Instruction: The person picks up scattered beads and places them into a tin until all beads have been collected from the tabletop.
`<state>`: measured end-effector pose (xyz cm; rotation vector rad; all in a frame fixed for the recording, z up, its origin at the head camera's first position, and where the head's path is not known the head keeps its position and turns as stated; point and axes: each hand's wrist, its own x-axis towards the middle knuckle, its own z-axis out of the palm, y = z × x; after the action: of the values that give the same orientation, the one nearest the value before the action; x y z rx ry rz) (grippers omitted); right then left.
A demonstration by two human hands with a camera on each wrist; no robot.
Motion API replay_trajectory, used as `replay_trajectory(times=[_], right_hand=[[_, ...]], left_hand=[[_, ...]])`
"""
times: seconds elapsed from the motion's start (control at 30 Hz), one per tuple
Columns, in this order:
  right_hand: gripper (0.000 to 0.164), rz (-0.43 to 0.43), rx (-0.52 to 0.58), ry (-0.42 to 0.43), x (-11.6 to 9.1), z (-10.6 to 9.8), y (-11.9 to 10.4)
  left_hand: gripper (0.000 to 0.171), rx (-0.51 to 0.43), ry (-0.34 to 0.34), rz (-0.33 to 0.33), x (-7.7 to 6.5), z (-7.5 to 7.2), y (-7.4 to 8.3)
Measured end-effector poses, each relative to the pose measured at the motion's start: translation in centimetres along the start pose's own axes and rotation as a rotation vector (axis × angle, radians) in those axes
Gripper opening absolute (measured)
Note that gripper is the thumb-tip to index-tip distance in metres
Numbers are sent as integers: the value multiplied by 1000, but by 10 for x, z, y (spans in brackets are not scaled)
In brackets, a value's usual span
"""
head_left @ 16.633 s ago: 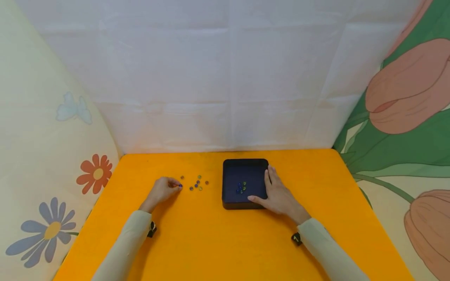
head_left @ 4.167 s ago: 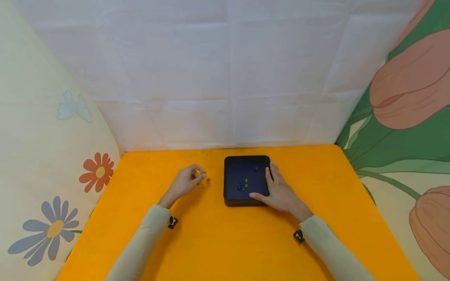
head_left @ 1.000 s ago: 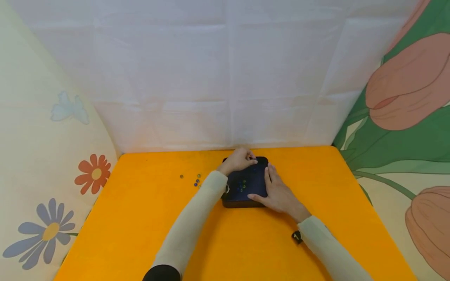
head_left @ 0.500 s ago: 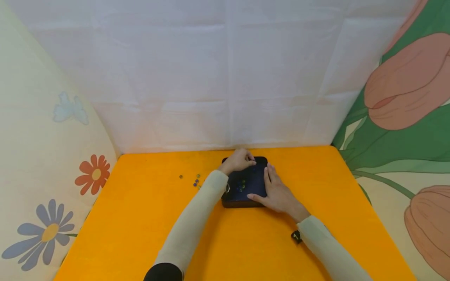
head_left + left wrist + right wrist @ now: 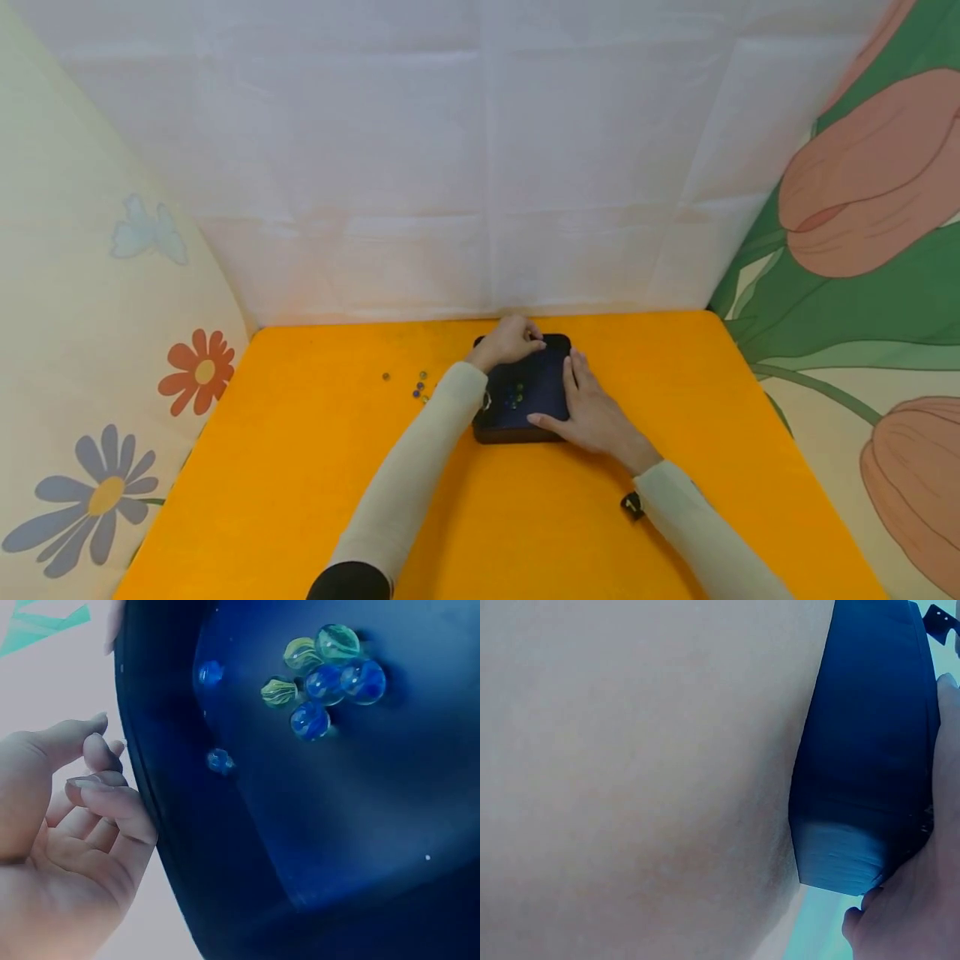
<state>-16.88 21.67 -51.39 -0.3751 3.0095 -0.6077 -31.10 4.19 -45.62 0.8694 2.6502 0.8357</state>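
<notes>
A dark, square tray [image 5: 517, 436] stands on the table. My left hand [image 5: 510, 343] reaches over its far side. In the left wrist view this hand [image 5: 82, 825] has curled fingers near the thumb, with no marble visible among them. Below lies a cluster of blue and yellow-green marbles [image 5: 330, 679] on the tray floor. Two more blue shapes, a marble [image 5: 220, 761] and a similar spot [image 5: 211, 673], lie by the far wall; one may be a reflection. My right hand [image 5: 596, 417] rests straight-fingered along the tray's right side, its thumb over the front right part.
Several loose marbles [image 5: 417, 393] lie on the yellow tablecloth [image 5: 330, 433] left of the tray; my left sleeve [image 5: 420, 467] passes close to them and may hide some. A white backdrop [image 5: 375, 167] rises behind the table, with flower-patterned cloths at both sides.
Over the longer span, my left hand has gone from the loose marbles to above the tray's far side, and fewer marbles lie loose. During the last second both hands have hardly moved.
</notes>
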Motion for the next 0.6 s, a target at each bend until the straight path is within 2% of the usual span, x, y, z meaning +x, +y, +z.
replay_trajectory(times=[0.2,0.33,0.5,0.6], right_hand=[[125,6,-7,4,1,3,3],[125,5,-16,5,2,3,3],[125,4,-7,0,2,2,2],[125,8,-5,-4,1,2,1]], left_hand=[[23,3,22,2,-1,-4,3],[22,17,39,28,-3,-8,1],[23,14,38,62,-11,-16,-2],[25,2,30,58,-19,-22,-2]])
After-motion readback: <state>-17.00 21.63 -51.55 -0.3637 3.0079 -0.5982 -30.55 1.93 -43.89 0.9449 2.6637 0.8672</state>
